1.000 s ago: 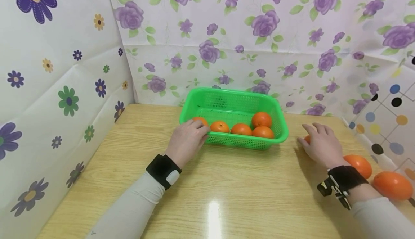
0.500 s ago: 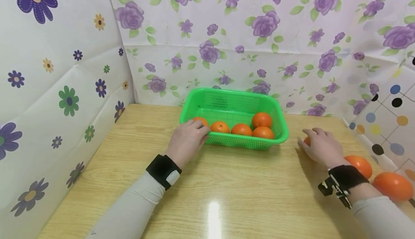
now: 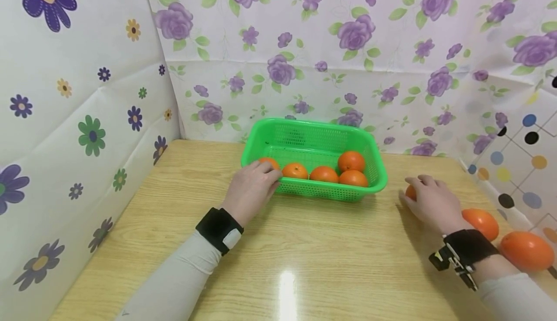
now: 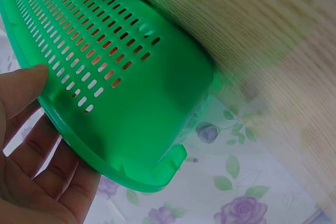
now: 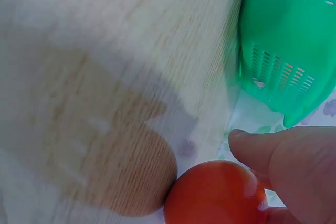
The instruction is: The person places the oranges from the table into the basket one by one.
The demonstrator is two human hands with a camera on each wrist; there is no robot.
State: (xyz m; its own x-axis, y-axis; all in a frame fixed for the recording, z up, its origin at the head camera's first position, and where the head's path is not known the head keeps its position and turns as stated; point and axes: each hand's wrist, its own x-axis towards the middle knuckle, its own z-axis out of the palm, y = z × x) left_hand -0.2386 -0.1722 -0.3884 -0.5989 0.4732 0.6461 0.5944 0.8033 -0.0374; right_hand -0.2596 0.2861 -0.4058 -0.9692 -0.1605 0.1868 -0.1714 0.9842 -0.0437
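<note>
In the head view a green plastic basket [image 3: 313,188] with perforated walls stands on the table, holding several oranges [image 3: 324,173] along its front and right side. My left hand [image 3: 252,185] grips the basket's front rim near its left corner. The left wrist view shows the thumb [image 4: 26,87] on the outside of the wall and the fingers curled past the rim. To the right of the basket, my right hand [image 3: 435,202] is curled over an orange [image 5: 215,195] on the table, mostly hidden beneath it in the head view. Its thumb [image 5: 257,153] lies along the fruit's side.
Two more oranges, one by the right wrist [image 3: 480,223] and a larger-looking one [image 3: 527,250], lie at the table's right edge. Flower-patterned sheets [image 3: 304,60] hang behind and at the left; a dotted sheet [image 3: 526,166] borders the right. Wooden table [image 3: 330,253] lies before the basket.
The right hand's fingers have lowered and curled further over the orange, and its wrist has shifted slightly right and down. The left hand and the basket have stayed put.
</note>
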